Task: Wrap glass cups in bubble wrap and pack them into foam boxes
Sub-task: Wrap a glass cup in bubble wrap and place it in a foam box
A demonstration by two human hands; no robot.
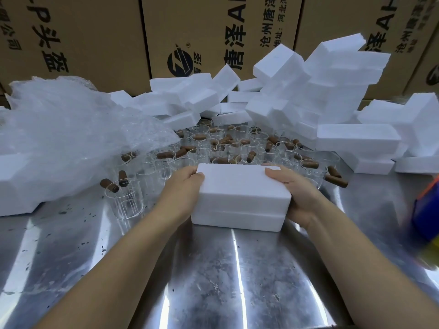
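1. A closed white rectangular foam box sits between the two hands, with a thin seam running round its side where the upper and lower halves meet. Its near bottom edge lies at the shiny stainless steel table. Whether it rests there or is held just above cannot be told.
2. The left hand grips the box's left end, with the thumb on the top edge and the fingers wrapped round the end face.
3. The right hand grips the right end in the same way, thumb lying on the top corner and palm against the side.
4. Just beyond both hands stands a crowd of clear glass cups, upright and close together. Short brown cylindrical pieces lie across their rims and between them.
5. Left of the left hand, one more clear cup stands apart from the crowd, with two brown pieces at its rim.
6. Further left, past that cup, a large heap of translucent bubble wrap covers the table's far left side.
7. Beyond the right hand and off to its right, a jumbled pile of white foam boxes leans in many directions.
8. Behind everything stand brown cardboard cartons with black printed lettering.
9. Far right of the right hand, at the frame's edge, is a blurred blue and orange object, too smeared to identify.
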